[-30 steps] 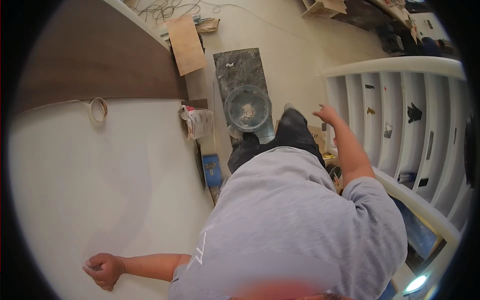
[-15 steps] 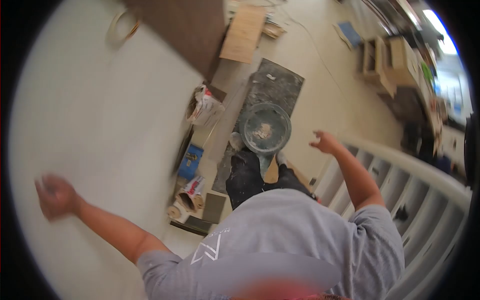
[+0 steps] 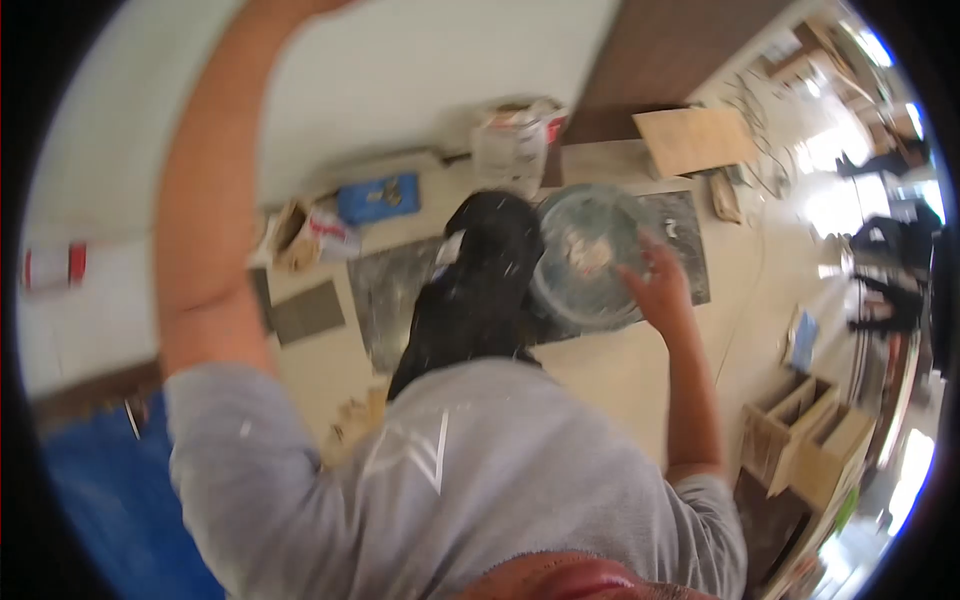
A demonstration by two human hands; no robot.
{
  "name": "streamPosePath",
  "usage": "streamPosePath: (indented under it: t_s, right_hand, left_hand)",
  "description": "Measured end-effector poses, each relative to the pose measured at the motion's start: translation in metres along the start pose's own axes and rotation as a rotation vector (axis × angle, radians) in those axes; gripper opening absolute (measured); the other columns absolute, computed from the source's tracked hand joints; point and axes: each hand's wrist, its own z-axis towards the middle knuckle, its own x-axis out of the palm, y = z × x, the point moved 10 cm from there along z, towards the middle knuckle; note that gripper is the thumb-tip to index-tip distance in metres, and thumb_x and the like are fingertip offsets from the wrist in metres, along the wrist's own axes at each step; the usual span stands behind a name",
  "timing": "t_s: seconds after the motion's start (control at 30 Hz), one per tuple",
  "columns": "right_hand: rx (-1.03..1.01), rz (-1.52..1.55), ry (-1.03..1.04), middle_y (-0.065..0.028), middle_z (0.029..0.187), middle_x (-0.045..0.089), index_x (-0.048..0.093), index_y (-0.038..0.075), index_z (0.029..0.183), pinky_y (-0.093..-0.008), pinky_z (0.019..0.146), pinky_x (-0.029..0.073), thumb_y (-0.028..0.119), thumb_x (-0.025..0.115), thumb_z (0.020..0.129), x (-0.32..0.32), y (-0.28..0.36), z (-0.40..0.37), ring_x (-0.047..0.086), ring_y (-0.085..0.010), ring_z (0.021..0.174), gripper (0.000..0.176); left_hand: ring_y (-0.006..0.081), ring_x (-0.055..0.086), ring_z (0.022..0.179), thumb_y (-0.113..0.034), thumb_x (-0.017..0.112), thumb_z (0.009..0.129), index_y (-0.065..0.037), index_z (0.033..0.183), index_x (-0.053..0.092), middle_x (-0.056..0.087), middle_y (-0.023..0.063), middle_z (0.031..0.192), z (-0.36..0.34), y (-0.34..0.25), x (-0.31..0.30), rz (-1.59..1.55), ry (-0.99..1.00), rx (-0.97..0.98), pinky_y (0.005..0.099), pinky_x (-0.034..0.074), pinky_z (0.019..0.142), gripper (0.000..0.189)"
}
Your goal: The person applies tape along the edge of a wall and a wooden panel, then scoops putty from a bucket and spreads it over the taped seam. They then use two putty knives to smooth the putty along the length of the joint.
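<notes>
My right hand (image 3: 660, 285) hovers over the near right rim of a round greyish basin (image 3: 560, 285), its fingers apart and nothing in them. Pale lumpy material (image 3: 588, 254) lies in the bottom of the basin. Underneath is a dark, stained board (image 3: 390, 300) on the floor. My left arm reaches up along the white wall (image 3: 400, 70). Only the edge of my left hand (image 3: 318, 4) shows at the top of the view, with its fingers cut off by the frame.
Against the wall stand a paper bag (image 3: 508, 150), a blue case (image 3: 378, 199) and another opened bag (image 3: 312, 236). A wooden panel (image 3: 695, 140) lies beyond the basin. Wooden boxes (image 3: 800, 430) are at right, blue sheeting (image 3: 125, 500) at lower left.
The view has swung round with my body. My left arm has gone from low beside the wall to raised high, and my right hand is now over the basin instead of beside it.
</notes>
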Motion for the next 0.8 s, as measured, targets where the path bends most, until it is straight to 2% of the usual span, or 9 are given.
streamPosePath:
  t_s: [0.1, 0.2, 0.27, 0.33, 0.43, 0.53, 0.6, 0.7, 0.8]
  right_hand:
    - [0.294, 0.517, -0.272, -0.0140, 0.121, 0.065, 0.049, -0.003, 0.141, -0.0287, 0.072, 0.053, 0.023, 0.072, 0.091, 0.036, -0.071, -0.093, 0.064, -0.0184, 0.093, 0.061]
    - [0.480, 0.462, -0.036, -0.0124, 0.115, 0.069, 0.050, -0.003, 0.140, -0.0280, 0.066, 0.052, 0.023, 0.073, 0.091, 0.078, -0.110, -0.172, 0.064, -0.0154, 0.077, 0.061]
    - [0.545, 0.322, 0.132, -0.0133, 0.118, 0.069, 0.051, 0.000, 0.140, -0.0298, 0.067, 0.052, 0.026, 0.074, 0.089, 0.088, -0.140, -0.201, 0.065, -0.0158, 0.079, 0.062]
    - [0.436, 0.188, 0.191, -0.0137, 0.112, 0.069, 0.047, -0.001, 0.142, -0.0292, 0.062, 0.053, 0.028, 0.075, 0.088, 0.122, -0.177, -0.201, 0.065, -0.0158, 0.079, 0.067]
    - [0.396, 0.071, 0.278, -0.0146, 0.110, 0.068, 0.046, 0.000, 0.143, -0.0303, 0.060, 0.054, 0.030, 0.077, 0.087, 0.162, -0.216, -0.198, 0.066, -0.0174, 0.080, 0.071]
    - [0.596, 0.195, 0.318, -0.0158, 0.112, 0.067, 0.045, 0.002, 0.144, -0.0347, 0.061, 0.055, 0.032, 0.076, 0.087, 0.175, -0.216, -0.218, 0.066, -0.0205, 0.084, 0.071]
    - [0.738, 0.351, 0.350, -0.0174, 0.114, 0.065, 0.043, 0.005, 0.146, -0.0416, 0.064, 0.056, 0.033, 0.075, 0.088, 0.197, -0.224, -0.236, 0.067, -0.0254, 0.090, 0.072]
    - [0.827, 0.433, 0.361, -0.0176, 0.116, 0.063, 0.042, 0.004, 0.146, -0.0416, 0.066, 0.058, 0.032, 0.074, 0.088, 0.214, -0.248, -0.293, 0.066, -0.0281, 0.089, 0.072]
    - [0.811, 0.279, 0.610, -0.0107, 0.091, 0.061, 0.056, 0.003, 0.114, -0.0415, 0.063, 0.055, 0.035, 0.069, 0.090, 0.281, -0.372, -0.389, 0.063, -0.0249, 0.080, 0.042]
  left_hand:
    - [0.0173, 0.064, 0.080, -0.033, 0.072, 0.090, -0.010, 0.120, 0.068, 0.068, 0.0053, 0.086, -0.218, -0.015, 0.084, -0.477, 0.004, -0.204, 0.0333, 0.053, 0.077, 0.038]
    - [0.0328, 0.068, 0.103, -0.039, 0.068, 0.091, -0.002, 0.127, 0.063, 0.069, 0.0204, 0.117, -0.515, 0.008, 0.260, -0.449, 0.362, -0.865, 0.0444, 0.053, 0.089, 0.052]
    - [0.0363, 0.065, 0.112, -0.038, 0.074, 0.084, 0.001, 0.121, 0.065, 0.067, 0.0238, 0.122, -0.767, -0.040, 0.333, -0.366, 1.227, -1.037, 0.0480, 0.052, 0.093, 0.055]
    - [0.0357, 0.069, 0.103, -0.042, 0.076, 0.081, 0.000, 0.114, 0.070, 0.071, 0.0204, 0.113, -0.899, -0.099, 0.294, -0.408, 1.530, -0.926, 0.0473, 0.054, 0.089, 0.053]
    - [0.0370, 0.071, 0.098, -0.047, 0.076, 0.079, -0.004, 0.114, 0.074, 0.074, 0.0177, 0.104, -0.946, -0.145, 0.179, -0.419, 1.689, -1.175, 0.0481, 0.055, 0.086, 0.055]
    - [0.0373, 0.071, 0.098, -0.048, 0.075, 0.081, -0.002, 0.115, 0.072, 0.073, 0.0210, 0.103, -0.980, -0.104, 0.153, -0.510, 1.208, -1.897, 0.0482, 0.055, 0.087, 0.057]
    - [0.0382, 0.068, 0.105, -0.049, 0.072, 0.083, 0.000, 0.121, 0.068, 0.071, 0.0246, 0.111, -0.954, -0.028, 0.182, -0.343, 1.229, -1.447, 0.0476, 0.053, 0.093, 0.062]
    - [0.0394, 0.055, 0.127, -0.054, 0.064, 0.088, 0.002, 0.128, 0.063, 0.059, 0.0255, 0.134, -0.863, 0.058, 0.182, -0.175, 0.753, -1.300, 0.0457, 0.043, 0.108, 0.069]
    - [0.0382, 0.053, 0.129, -0.051, 0.062, 0.089, 0.000, 0.131, 0.061, 0.057, 0.0235, 0.138, -0.732, 0.076, 0.149, -0.200, 0.520, -1.235, 0.0445, 0.042, 0.109, 0.066]
